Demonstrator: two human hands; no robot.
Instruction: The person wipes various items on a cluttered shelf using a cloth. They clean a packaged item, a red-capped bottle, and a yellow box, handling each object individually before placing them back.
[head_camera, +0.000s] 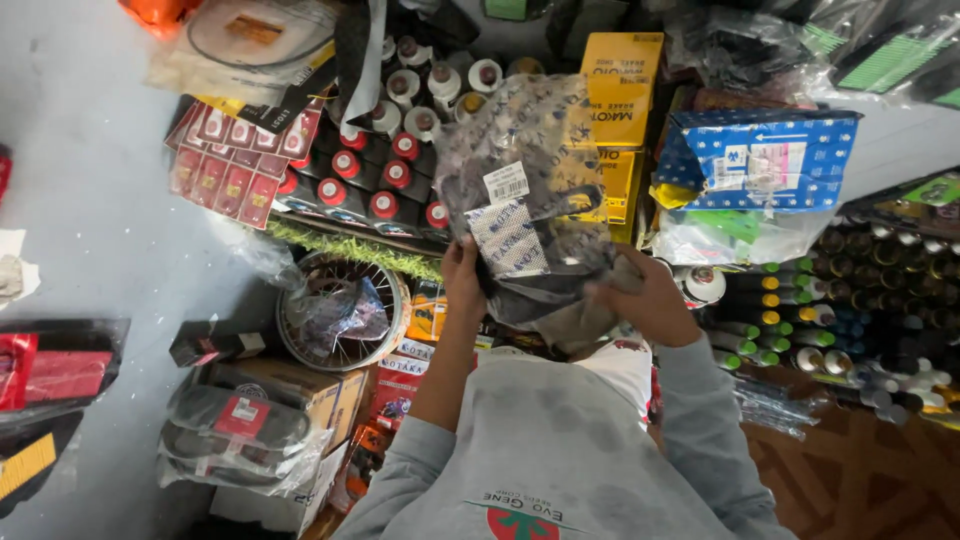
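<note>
Left hand (462, 272) clamped on the lower left edge of a clear plastic bag with a dark part inside, white barcode sticker and printed white label (525, 190), thumb and fingers pinching the wrapping. Right hand (645, 300) closed around the bag's lower right corner, gripping crumpled plastic from underneath. Bag held up between both hands, raised above the cluttered floor and in front of grey-sleeved arms. Just behind the bag, a stack of yellow cardboard boxes (620, 90). To the upper left, rows of black bottles with red caps (360, 180), beside a sheet of red blister packs (235, 155). Below left of the bag, a spoked metal wheel hub wrapped in thin plastic (340, 310), resting near a brown cardboard box (300, 395). To the right, a blue printed packet (755, 160) above rows of spray cans with coloured caps (800, 320). Bare grey floor (90, 200) at far left.
</note>
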